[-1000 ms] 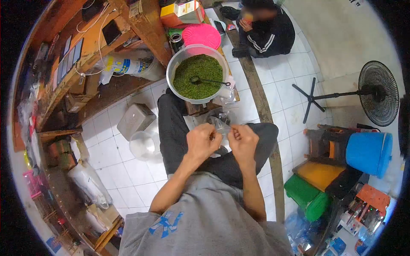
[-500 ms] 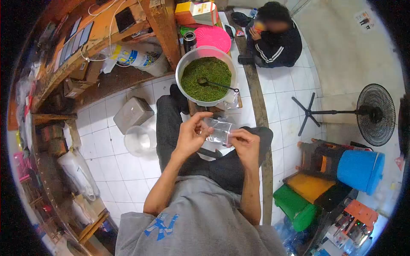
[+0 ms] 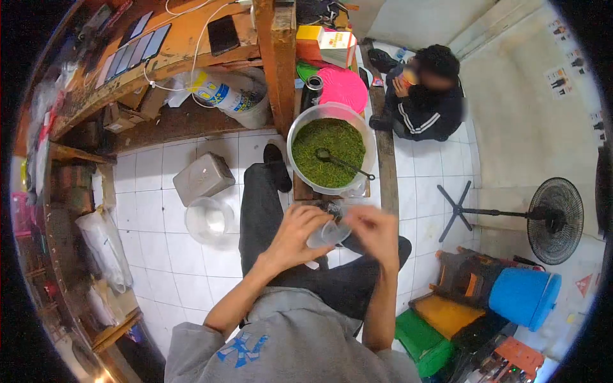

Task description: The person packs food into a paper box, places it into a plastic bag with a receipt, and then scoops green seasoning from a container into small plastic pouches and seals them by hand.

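Above my lap, my left hand (image 3: 299, 231) is closed on a small clear plastic bag (image 3: 329, 235), its thumb along the lower side. The bag looks puffed open rather than flat. My right hand (image 3: 378, 231) is at the bag's right edge with bent fingers, smeared by motion; whether they grip the film cannot be made out. Just beyond my hands stands a translucent tub (image 3: 297, 173) full of finely chopped green leaves (image 3: 325, 143). A black ladle (image 3: 345, 166) lies on the greens, its handle over the tub's right rim.
Behind the tub are a pink plate (image 3: 345, 89), a dark can (image 3: 313, 92) and an orange box (image 3: 325, 45). A person (image 3: 428, 96) sits at the back right. On the left floor are a clear container (image 3: 207, 220) and a grey box (image 3: 203, 179). A fan (image 3: 554, 220) stands right.
The flat bag stretched between both hands is now bunched open in my left hand. My right hand has moved and blurred. The whole view has shifted, with the tub appearing lower and further right.
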